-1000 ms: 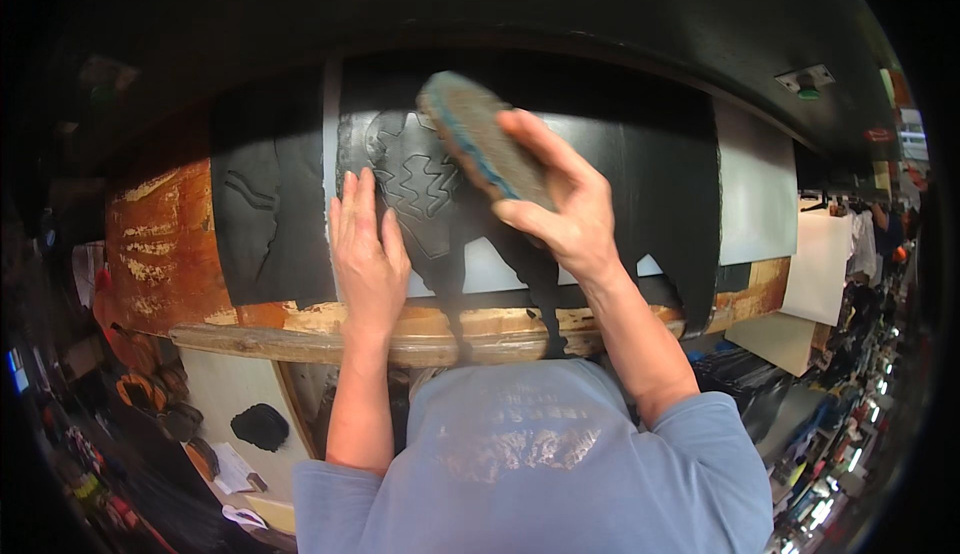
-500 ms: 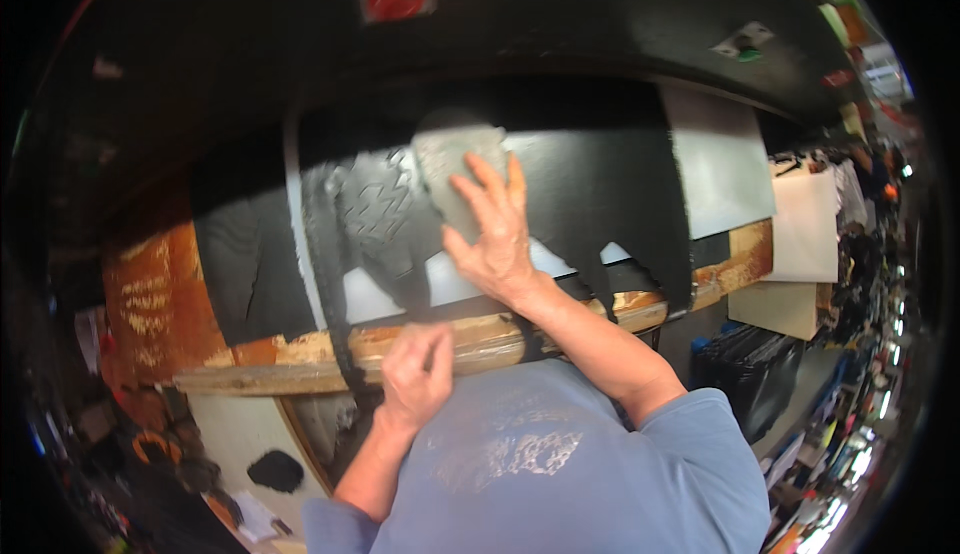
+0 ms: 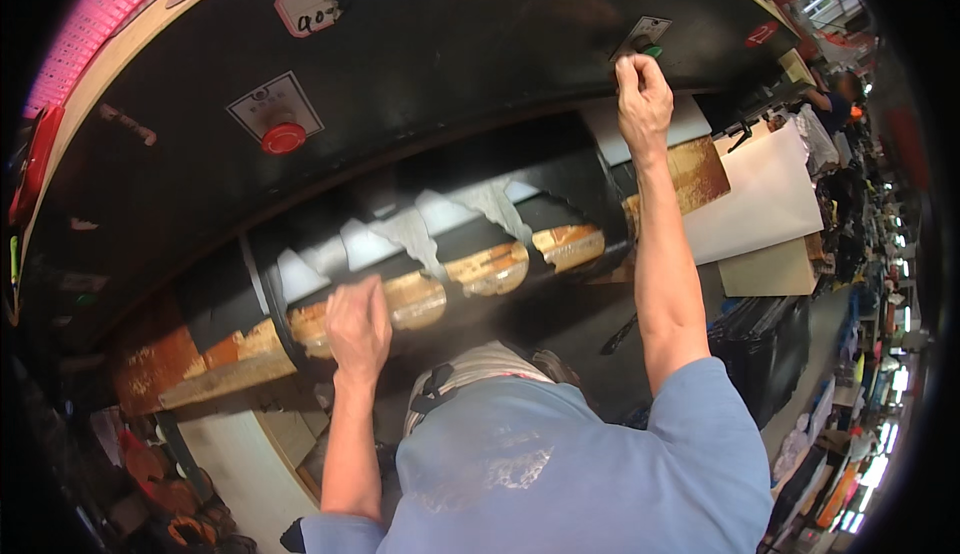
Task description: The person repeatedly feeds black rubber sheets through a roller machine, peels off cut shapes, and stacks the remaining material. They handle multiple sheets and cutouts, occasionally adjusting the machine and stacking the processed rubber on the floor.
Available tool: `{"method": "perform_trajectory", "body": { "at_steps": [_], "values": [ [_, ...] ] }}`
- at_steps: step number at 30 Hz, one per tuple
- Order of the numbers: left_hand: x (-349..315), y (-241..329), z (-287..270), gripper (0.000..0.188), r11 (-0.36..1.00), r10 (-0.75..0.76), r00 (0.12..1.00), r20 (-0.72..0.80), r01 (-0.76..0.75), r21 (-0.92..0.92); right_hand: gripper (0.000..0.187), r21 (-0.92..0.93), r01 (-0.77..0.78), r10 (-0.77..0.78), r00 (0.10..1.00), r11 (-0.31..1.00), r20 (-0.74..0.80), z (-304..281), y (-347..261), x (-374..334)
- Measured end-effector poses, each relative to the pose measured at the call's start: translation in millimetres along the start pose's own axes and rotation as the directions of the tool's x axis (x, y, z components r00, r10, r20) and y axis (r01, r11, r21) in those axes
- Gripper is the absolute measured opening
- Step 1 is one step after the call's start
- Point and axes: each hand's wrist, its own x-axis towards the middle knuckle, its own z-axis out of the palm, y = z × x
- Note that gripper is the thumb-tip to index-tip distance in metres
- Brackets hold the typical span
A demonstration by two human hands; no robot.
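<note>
My right hand is raised to the black machine's front panel, its fingers curled together just beside a green button. Whether they touch the button cannot be told. My left hand is closed over the front edge of a worn wooden board; its fingertips and anything in them are hidden. On the board lies a black sheet with jagged cut edges, and pale material shows through the gaps. Its far part disappears in shadow under the panel.
A red mushroom button juts from the panel. Pale boards stand to the right, with a black plastic-wrapped item below. A pink basket is at the upper left. Another person is far off at the right.
My right hand has left a grey block on the black sheet and moved up and right to the green button. That block is out of sight now. My left hand stays closed, and the view has shifted.
</note>
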Motion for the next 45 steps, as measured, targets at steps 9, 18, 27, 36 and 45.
{"method": "perform_trajectory", "body": {
  "at_steps": [9, 18, 27, 36, 45],
  "values": [
    [0, 51, 44, 0.023, 0.905, -0.425, 0.904, 0.048, 0.424, 0.030, 0.031, -0.113, 0.056, 0.009, 0.860, 0.992, 0.510, -4, -1, -170],
    [-3, 51, 52, 0.026, 0.953, -0.222, 0.975, -0.028, 0.223, 0.203, 0.033, -0.054, -0.099, 0.112, 0.831, 0.994, 0.544, -6, 3, -170],
    [-3, 56, 52, 0.021, 0.970, -0.199, 0.979, -0.042, 0.203, 0.130, 0.039, 0.002, -0.462, 0.408, 0.785, 0.887, 0.467, -3, -1, -152],
    [54, 21, 3, 0.023, 0.809, -0.557, 0.816, 0.154, 0.575, -0.125, 0.071, 0.180, 0.014, -0.129, 0.748, 0.984, 0.651, 161, -85, -160],
    [80, -45, 43, 0.048, 0.955, -0.231, 0.968, 0.101, 0.206, 0.216, 0.093, 0.322, -0.448, 0.042, 0.633, 0.834, 0.773, 145, -78, -117]
  ]
}}
